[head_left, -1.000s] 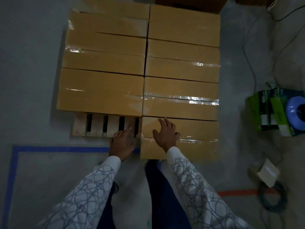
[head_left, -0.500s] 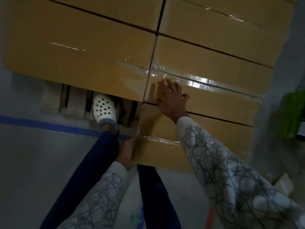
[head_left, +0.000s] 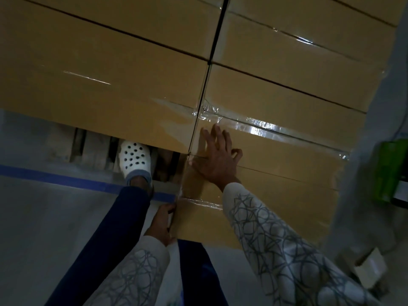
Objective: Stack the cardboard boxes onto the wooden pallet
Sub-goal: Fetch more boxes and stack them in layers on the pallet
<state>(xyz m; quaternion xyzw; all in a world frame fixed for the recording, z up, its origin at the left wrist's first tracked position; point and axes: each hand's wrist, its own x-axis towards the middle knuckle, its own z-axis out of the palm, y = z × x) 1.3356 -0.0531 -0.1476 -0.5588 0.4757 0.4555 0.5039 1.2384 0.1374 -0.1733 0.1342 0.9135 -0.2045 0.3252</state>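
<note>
Two hands on the job here, both at the near box [head_left: 276, 213], the cardboard one closest to you with a strip of clear tape [head_left: 203, 204] across its top. Your left hand [head_left: 161, 224] is at the near box's left end, fingers hooked round the edge about where that tape comes over, so it's got a grip on the cardboard. Your right hand [head_left: 217, 160] is spread out flat, fingers straight and fanned. It's lying across the joint between the near box and the next box [head_left: 287, 146] behind it, with the fingertips just short of that one's shiny taped seam [head_left: 260, 127]. So the hands are apart, one clamped on the end and one just lying flat on top.

Behind and to the left of the near box sits a big box [head_left: 99, 89], and more boxes carry on behind that, packed tight in two columns. Just left of the near box, under the big box's front edge, you can see a few slats of the wooden pallet [head_left: 95, 151]. Your white clog [head_left: 134, 159] has its toe over those slats, and your navy trouser leg [head_left: 106, 239] runs back past the left hand. A blue tape line [head_left: 55, 178] on the grey floor [head_left: 44, 228] heads off leftwards from the near box's left end. Well off to the right of the near box there's a green thing [head_left: 390, 171], too dim and cut off to say what it is. Can't tell what's under the near box itself, that bit's hidden.
</note>
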